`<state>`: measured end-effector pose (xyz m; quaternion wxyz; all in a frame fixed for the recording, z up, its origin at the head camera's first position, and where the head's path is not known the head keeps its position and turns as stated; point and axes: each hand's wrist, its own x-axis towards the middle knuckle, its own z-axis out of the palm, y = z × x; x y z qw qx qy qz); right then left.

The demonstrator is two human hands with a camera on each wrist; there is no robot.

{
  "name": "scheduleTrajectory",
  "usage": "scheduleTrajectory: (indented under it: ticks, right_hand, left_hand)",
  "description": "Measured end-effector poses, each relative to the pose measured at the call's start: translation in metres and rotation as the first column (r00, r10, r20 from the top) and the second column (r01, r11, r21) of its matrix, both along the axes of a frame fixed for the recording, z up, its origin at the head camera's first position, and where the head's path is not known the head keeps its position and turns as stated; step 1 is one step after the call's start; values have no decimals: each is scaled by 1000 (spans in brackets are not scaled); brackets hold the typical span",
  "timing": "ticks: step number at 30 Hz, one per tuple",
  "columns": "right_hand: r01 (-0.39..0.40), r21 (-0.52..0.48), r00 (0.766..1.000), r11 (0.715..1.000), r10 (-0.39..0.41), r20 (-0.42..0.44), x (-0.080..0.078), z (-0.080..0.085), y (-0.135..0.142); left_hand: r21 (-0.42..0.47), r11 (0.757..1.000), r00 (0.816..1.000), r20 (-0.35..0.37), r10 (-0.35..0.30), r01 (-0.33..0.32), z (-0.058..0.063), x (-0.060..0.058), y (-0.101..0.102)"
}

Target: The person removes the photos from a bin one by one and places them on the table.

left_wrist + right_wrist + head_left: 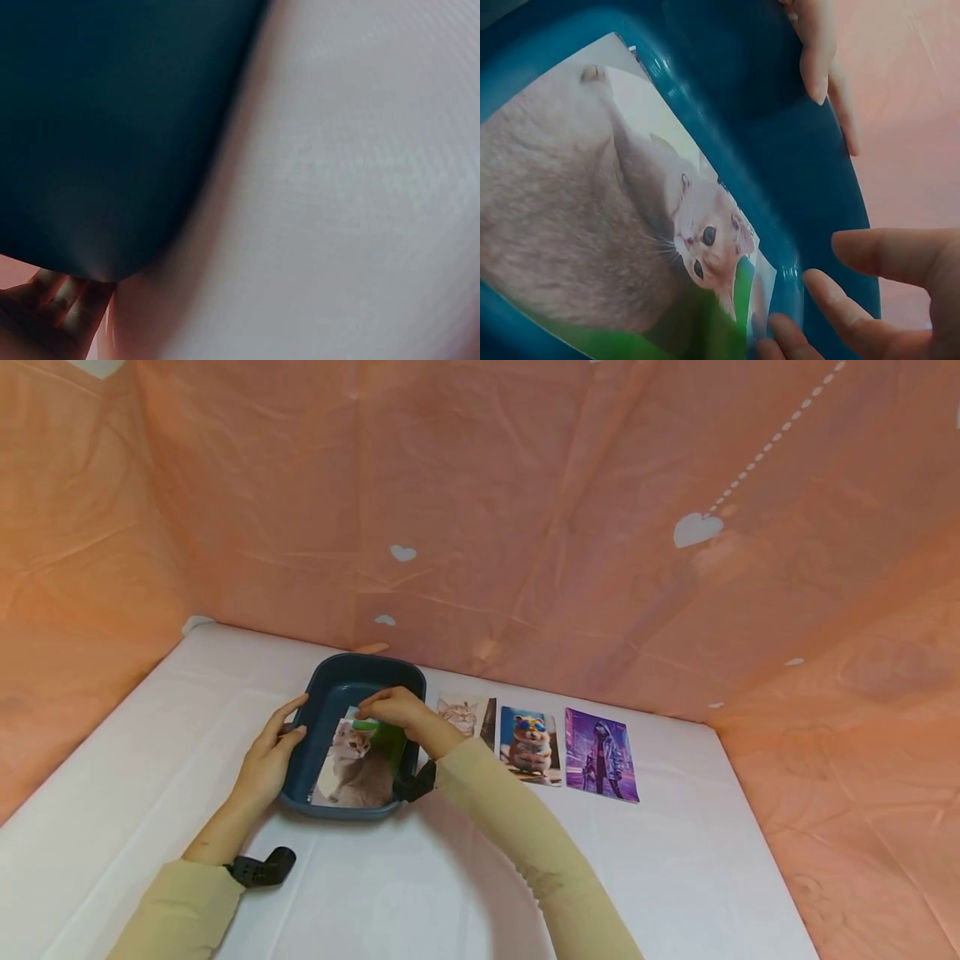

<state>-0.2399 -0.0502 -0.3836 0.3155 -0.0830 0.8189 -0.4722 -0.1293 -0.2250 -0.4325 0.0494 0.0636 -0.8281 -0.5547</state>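
Note:
A dark blue tray stands on the white table in the head view. My left hand holds its left wall, thumb over the rim and fingers outside. Inside, at the near end, lies a photo card of a kitten, with a corner of another card showing beneath its far edge. My right hand reaches in over the right rim. In the right wrist view its thumb and index finger are spread apart, while the lower fingertips are right at the cards' edge. Nothing is pinched between them.
Right of the tray, a row of picture cards lies on the table: a pale cat card partly behind the right arm, a hamster card and a purple figure card. An orange-pink curtain hangs behind.

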Motion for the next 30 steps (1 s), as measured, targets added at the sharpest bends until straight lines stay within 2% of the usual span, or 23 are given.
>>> scheduleTrajectory:
  ticks: [8,19,30]
  right_hand:
    - [-5,66,1000,998,6,-13,-3,-2,-2]
    - [-120,150,991,981,128,-47,-7,-7,-4]
    - [-175,102,984,979,177,-10,-6,-6,-1]
  left_hand:
    - [-4,1000,1000,-10,12,-12,1,-1,1]
    - [-2,1000,1000,10,2,-2,1,1,1]
    - [12,1000,1000,20,4,-4,0,0,1]
